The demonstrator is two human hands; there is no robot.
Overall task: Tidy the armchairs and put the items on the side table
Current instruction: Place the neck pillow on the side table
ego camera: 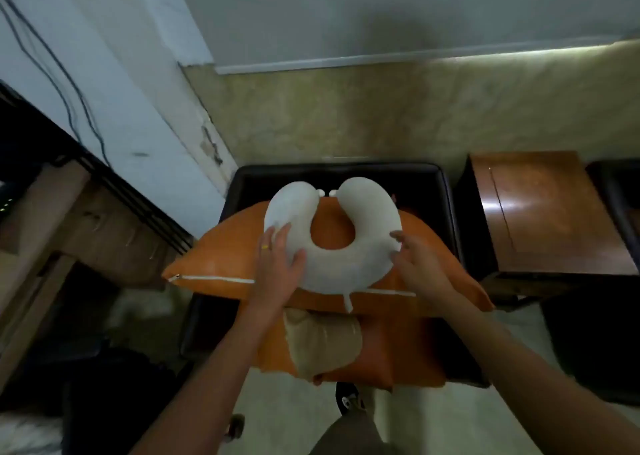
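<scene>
Against a pale wall, centre frame, my spread left hand [278, 264] and right hand [414, 264] flank a soft, light-looking white U-shaped neck pillow [332, 267] on an orange leather cushion [221, 257], best gripped at its curved sides.

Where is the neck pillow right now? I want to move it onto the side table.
In the head view, the neck pillow lies mid-frame on the orange cushion on the black armchair, between both hands, left of the wooden side table.

No readable text or labels anywhere.
</scene>
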